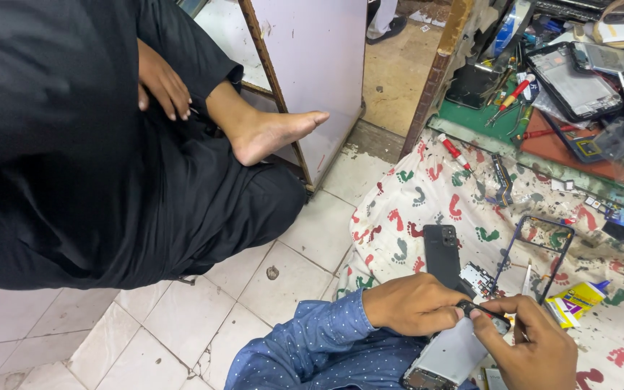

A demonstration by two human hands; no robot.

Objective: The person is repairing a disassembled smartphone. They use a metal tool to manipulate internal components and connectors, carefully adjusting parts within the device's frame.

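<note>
Opened phone (448,355) lies flat under both hands, back cover off; light, rigid, but fragile inside, best held by edges. Left hand (412,305) curled, fingers pressed together on small black part (479,310). Right hand (536,348) fingers pinch same thin part; looks light, bendable, easily damaged. Loose black back cover (442,253) just beyond fingers.

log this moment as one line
left hand: pinching small black part | right hand: gripping same part | under: opened phone | cloth
</note>
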